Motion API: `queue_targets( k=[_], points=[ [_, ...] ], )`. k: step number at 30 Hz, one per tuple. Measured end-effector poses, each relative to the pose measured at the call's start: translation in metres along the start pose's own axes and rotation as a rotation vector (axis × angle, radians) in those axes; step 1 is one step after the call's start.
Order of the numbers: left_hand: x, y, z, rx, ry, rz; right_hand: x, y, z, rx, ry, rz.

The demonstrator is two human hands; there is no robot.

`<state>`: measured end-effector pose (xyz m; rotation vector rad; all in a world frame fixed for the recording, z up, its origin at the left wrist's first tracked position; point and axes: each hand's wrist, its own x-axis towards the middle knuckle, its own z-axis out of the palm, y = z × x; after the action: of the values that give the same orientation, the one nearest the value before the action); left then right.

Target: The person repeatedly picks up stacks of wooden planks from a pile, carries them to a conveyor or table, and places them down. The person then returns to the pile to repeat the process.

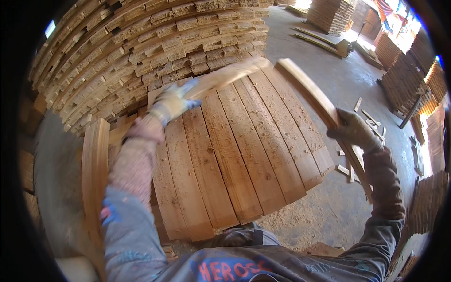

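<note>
In front of me lies a layer of wooden boards, side by side and strewn with wood chips. At its far left, my left hand, in a pale glove with blue fingertips, has thumb and fingers around the end of a wooden board. That board slants across the layer's far edge and is slightly blurred. On the right, my right hand, in a dark glove, is closed around a long wooden plank. The plank runs past the layer's right edge, its far end near the other board's far end. My right palm is hidden.
A tall stack of boards rises just behind the layer. An upright timber piece stands at left. Offcuts and sawdust litter the concrete floor at right. More stacks stand farther right.
</note>
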<state>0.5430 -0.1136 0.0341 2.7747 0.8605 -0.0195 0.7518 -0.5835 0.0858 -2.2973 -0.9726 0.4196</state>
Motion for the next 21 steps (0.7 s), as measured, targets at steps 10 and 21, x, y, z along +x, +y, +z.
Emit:
queue_targets(
  k=[10, 21],
  points=[
    [-0.238, -0.015, 0.025, -0.336, 0.008, -0.511, 0.124, 0.012, 0.067, 0.150, -0.148, 0.080],
    [-0.214, -0.073, 0.060, -1.193, 0.177, -0.444, 0.092, 0.019, 0.050, 0.926, -0.166, 0.052]
  ],
)
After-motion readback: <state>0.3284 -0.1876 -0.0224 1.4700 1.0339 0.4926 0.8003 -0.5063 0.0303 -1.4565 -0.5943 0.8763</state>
